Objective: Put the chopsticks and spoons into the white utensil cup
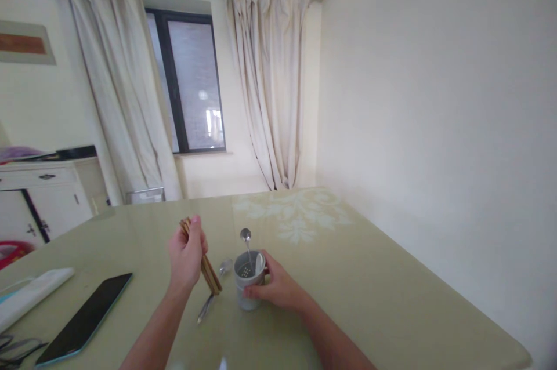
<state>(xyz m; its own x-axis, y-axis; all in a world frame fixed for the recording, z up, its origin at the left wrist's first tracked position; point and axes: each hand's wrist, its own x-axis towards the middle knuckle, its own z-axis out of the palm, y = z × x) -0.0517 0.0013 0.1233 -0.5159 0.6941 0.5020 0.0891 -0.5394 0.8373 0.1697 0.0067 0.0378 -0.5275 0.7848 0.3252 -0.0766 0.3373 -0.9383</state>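
My left hand (187, 254) is closed around a bundle of brown wooden chopsticks (210, 275), held at a slant with their lower ends close to the table. Under and beside those ends lies a metal spoon (224, 268), its handle pointing toward me. A grey utensil holder (247, 294) with holes in its bottom stands to the right of the chopsticks. My right hand (276, 284) grips the holder from its right side. Inside it a metal spoon (246, 235) stands bowl up, along with a white utensil (259, 263) that looks like a spoon.
The table (369, 306) has a glossy greenish top with a pale floral pattern at the far side. To the left lie a dark tablet (87, 318), a white power strip (32, 297) and some cables (20, 347). A wall (435, 126) runs along the right edge.
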